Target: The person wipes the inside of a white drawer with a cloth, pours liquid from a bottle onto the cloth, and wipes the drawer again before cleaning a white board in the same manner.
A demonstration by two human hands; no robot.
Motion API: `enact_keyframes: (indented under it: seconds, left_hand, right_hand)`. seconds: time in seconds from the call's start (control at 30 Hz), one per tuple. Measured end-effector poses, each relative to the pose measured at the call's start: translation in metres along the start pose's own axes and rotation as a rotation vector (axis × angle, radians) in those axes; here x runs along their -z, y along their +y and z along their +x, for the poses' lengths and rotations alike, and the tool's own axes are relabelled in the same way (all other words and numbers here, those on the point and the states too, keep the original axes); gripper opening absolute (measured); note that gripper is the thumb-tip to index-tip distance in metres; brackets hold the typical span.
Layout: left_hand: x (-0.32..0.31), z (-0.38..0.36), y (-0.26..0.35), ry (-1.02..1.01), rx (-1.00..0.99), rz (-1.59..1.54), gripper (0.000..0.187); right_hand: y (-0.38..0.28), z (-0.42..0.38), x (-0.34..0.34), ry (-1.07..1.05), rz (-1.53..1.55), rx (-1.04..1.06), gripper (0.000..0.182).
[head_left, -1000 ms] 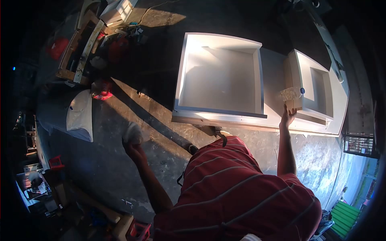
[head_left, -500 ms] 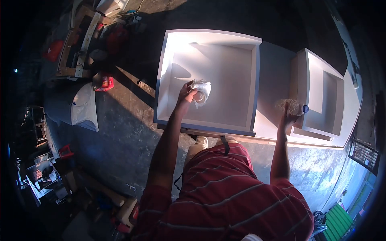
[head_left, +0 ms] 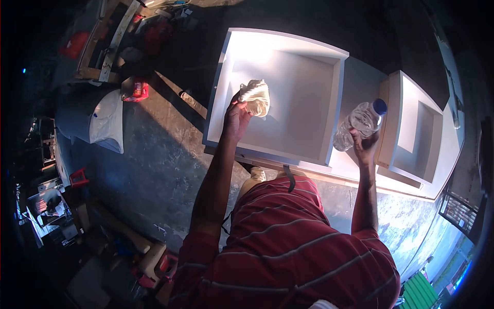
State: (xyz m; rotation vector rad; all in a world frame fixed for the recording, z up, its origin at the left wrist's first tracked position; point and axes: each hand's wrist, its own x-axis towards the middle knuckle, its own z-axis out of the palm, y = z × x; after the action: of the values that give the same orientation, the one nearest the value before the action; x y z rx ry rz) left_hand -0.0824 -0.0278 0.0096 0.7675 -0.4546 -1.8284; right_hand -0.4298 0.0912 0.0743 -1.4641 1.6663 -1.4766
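Note:
A bunched, ribbed white cloth [head_left: 256, 98] is gripped in my left hand [head_left: 237, 117], held over a large white drawer box [head_left: 303, 77]. My right hand [head_left: 365, 147] is wrapped around a clear plastic bottle [head_left: 360, 123] with a blue cap [head_left: 380, 106]. The bottle is tilted, its cap toward the upper right, and it is raised between the large box and a smaller white drawer box [head_left: 399, 129]. Both boxes rest on a long white panel [head_left: 355, 167].
A red packet [head_left: 137, 90] and a wooden strip [head_left: 180, 95] lie on the concrete floor to the left. A grey-white curved object [head_left: 105, 121] stands beside them. A wooden frame [head_left: 110, 49] is at the upper left, a red stool [head_left: 78, 177] at the lower left.
My right hand has raised the bottle and turned its cap upward. My left hand has lifted the cloth slightly, and the cloth now catches the light. The view has shifted a little.

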Motion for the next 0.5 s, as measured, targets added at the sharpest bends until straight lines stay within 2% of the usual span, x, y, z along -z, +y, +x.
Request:
enact_keyframes:
  seconds: [0.13, 0.23, 0.27, 0.33, 0.37, 0.43, 0.5]
  left_hand:
    - [-0.003, -0.016, 0.018, -0.019, 0.030, -0.175, 0.044]
    - [-0.002, -0.022, 0.024, -0.007, 0.018, -0.289, 0.039]
    - [0.001, -0.024, 0.024, -0.011, 0.009, -0.309, 0.039]
    - [0.002, -0.029, 0.025, -0.009, -0.007, -0.309, 0.039]
    - [0.001, -0.032, 0.026, -0.009, -0.012, -0.302, 0.039]
    - [0.004, -0.035, 0.026, 0.009, -0.047, -0.194, 0.045]
    - [0.005, -0.040, 0.026, 0.054, -0.011, -0.104, 0.046]
  right_hand:
    - [-0.032, 0.012, -0.055, -0.263, 0.086, -0.081, 0.082]
    - [-0.068, 0.024, -0.086, -0.515, -0.159, -0.013, 0.084]
    - [-0.067, 0.023, -0.095, -0.524, -0.160, -0.003, 0.084]
    - [-0.060, 0.017, -0.113, -0.555, -0.476, 0.248, 0.087]
    - [-0.061, 0.016, -0.118, -0.562, -0.477, 0.258, 0.087]
    - [-0.064, 0.016, -0.127, -0.735, -0.704, 0.275, 0.090]
    - [-0.061, 0.015, -0.134, -0.780, -0.641, 0.263, 0.087]
